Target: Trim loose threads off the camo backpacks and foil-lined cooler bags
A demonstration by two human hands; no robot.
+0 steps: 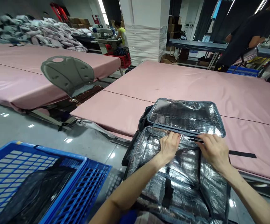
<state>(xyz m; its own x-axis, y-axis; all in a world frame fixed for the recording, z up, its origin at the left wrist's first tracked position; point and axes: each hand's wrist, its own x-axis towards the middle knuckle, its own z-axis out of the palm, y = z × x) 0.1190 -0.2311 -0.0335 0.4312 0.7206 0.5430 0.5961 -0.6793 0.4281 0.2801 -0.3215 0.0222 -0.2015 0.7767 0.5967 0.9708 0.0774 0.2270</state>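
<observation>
Bag [187, 161] is lying open, lid [183, 116] folded back; left hand [170, 145] is pinching rim [186, 134], right hand [215, 151] is gripping dark tool [196, 140], fingers closed; rim work seemingly unfinished.

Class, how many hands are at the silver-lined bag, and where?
2: the left hand at the far edge of the bag, just below the open flap; the right hand farther right along that edge, holding a thin dark object.

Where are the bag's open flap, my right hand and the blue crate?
Open flap [186, 116]: head view, middle of its silver lining.
Right hand [215, 152]: head view, back of the hand.
Blue crate [64, 155]: head view, on its far rim.
</observation>
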